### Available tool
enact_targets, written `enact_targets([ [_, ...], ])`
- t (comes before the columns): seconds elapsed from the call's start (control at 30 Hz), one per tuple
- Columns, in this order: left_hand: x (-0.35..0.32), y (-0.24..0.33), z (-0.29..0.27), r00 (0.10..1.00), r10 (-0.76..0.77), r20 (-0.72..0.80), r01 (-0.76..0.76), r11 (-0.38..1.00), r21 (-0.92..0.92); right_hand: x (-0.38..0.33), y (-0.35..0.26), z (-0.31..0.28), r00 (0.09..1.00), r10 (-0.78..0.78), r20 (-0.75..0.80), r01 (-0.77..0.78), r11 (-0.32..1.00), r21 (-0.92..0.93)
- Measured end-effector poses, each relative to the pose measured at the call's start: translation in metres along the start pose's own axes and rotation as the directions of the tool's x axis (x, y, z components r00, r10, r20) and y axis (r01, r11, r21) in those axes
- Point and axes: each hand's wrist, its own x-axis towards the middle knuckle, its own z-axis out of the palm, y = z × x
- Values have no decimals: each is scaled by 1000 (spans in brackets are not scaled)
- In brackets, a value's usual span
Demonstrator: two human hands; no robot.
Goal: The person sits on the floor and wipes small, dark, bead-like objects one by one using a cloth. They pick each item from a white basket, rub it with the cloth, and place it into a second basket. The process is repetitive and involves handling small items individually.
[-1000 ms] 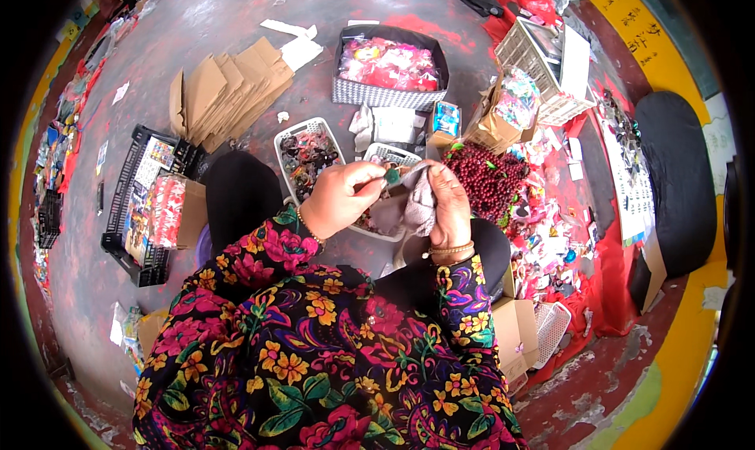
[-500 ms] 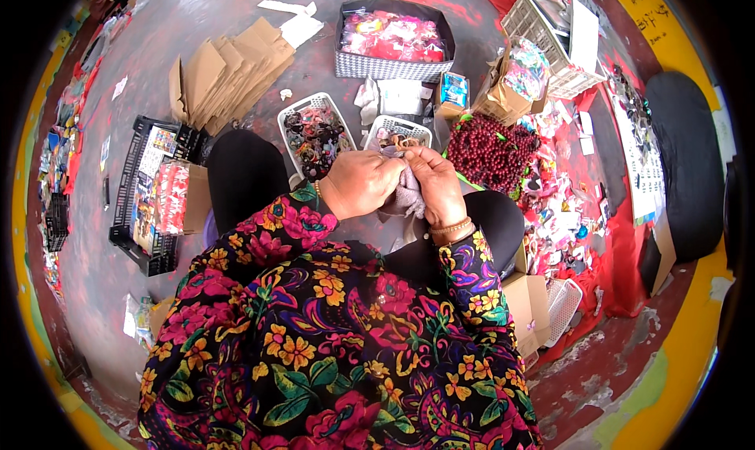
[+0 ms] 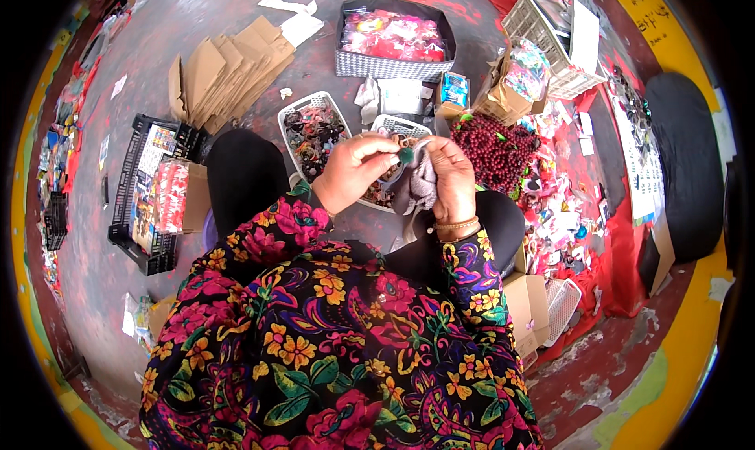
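Note:
In front of me my left hand (image 3: 358, 171) is closed, thumb and fingertips pinching a small dark green round piece (image 3: 406, 156). Close beside it, my right hand (image 3: 454, 178) grips a greyish-mauve cloth (image 3: 418, 184), which hangs down in soft folds. The green piece is right at the cloth's upper edge; whether the two are joined I cannot tell. Beneath my hands stands a small white basket (image 3: 403, 123), partly hidden by them. Left of it, a white basket (image 3: 302, 104) holds many small dark and coloured items that look like hair ties.
Dark red beads (image 3: 495, 147) lie heaped to the right, near scattered small goods (image 3: 562, 230) on red cloth. Ahead stands a checked bin (image 3: 393, 66) of pink packets. Folded cardboard (image 3: 228, 72) and a black crate (image 3: 126, 182) are on the left; a pale crate (image 3: 582, 76) sits far right.
My hands, together before, have drawn slightly apart, the left moving left and down. The green round piece now shows in the left fingers, and more of the cloth hangs in view.

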Motion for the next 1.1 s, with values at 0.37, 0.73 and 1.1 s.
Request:
enact_targets([
  [0.37,4,12,-3,998,-41,51,22,945,327,-3,5,7,982,-119,146,164,925,-344],
  [0.73,0,17,6,990,-131,56,130,991,30,-2,6,5,994,-105,7,104,970,-219],
  [1.1,3,-5,-17,705,-594,388,619,250,-744,0,0,-1,998,-58,37,64,982,-178],
])
